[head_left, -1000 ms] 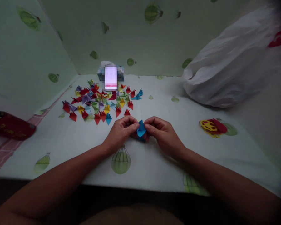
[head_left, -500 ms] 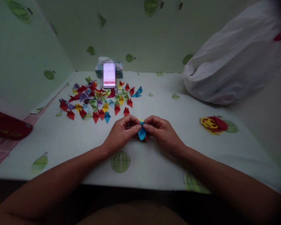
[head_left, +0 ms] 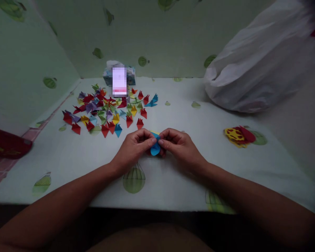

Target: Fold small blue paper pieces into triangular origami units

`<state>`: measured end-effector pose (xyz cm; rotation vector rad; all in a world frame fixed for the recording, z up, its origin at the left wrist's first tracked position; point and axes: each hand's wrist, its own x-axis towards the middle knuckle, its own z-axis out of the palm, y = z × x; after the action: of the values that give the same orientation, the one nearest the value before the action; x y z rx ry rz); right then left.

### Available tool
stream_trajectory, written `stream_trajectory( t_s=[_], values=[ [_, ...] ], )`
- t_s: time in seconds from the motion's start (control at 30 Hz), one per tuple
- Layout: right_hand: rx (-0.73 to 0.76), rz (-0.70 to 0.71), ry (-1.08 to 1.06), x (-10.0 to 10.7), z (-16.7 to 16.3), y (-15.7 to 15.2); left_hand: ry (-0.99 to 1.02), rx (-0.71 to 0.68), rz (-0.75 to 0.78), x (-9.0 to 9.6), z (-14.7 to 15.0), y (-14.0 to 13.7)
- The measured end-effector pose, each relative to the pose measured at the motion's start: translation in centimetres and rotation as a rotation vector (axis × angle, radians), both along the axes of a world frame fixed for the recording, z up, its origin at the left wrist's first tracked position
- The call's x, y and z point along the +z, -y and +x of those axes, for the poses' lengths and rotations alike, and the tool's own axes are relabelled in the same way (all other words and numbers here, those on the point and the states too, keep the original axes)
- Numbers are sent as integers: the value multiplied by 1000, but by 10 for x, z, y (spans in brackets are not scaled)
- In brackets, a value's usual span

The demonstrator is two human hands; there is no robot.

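Two hands meet at the middle of the tabletop (head_left: 68,157), pinching one small blue folded paper piece (head_left: 154,148) between them. Left hand (head_left: 133,148) grips its left edge, right hand (head_left: 180,147) its right edge, fingers (head_left: 153,140) of both pressed narrow onto the paper, thumbs and forefingers nearly touching. A bit of yellow paper (head_left: 154,132) shows just behind the blue piece. Blue piece sits low, at or just above the tabletop, can't tell if it touches. Behind the hands, toward far left, a scattered pile of folded paper pieces (head_left: 107,110), red, yellow, blue, purple, green, lying flat. Behind the pile a small box (head_left: 131,75) near the wall, partly blurred out. Right side, near the edge, a red and yellow item (head_left: 237,135) lying flat, well apart from the hands. Far right a big white plastic bag (head_left: 265,63). Far left edge a dark red object (head_left: 5,145), partly cut off
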<state>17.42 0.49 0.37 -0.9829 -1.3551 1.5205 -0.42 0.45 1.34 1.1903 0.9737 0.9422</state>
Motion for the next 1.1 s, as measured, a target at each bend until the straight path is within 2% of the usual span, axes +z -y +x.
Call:
stream_trajectory(
  t_s=[0.37, 0.7, 1.1],
  values=[
    [18, 17, 62, 1, 2, 1, -43, 4, -93, 0, -1, -1],
    [39, 66, 143, 5, 3, 2, -74, -31, -88, 1, -2, -3],
    [74, 90, 158, 5, 4, 0, -20, -52, -128, 3, -1, -5]
  ],
)
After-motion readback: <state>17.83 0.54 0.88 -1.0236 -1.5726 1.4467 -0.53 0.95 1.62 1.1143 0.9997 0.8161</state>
